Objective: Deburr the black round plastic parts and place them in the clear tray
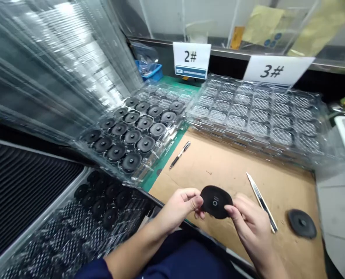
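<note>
Both my hands hold one black round disc point(216, 201) just above the near edge of a brown cardboard sheet point(219, 162). My left hand point(180, 209) pinches the disc's left rim between thumb and fingers. My right hand point(252, 226) grips its right rim with the fingers closed. The disc's face shows small white marks. A second black disc point(302, 223) lies flat on the cardboard to the right of my right hand.
A tweezers-like metal tool point(262, 202) and a pen point(180, 154) lie on the cardboard. A clear tray of black discs point(131, 135) sits at left, another tray point(102, 209) lower down. Empty clear trays point(256, 116) stand behind, under signs 2# point(191, 60) and 3# point(275, 69).
</note>
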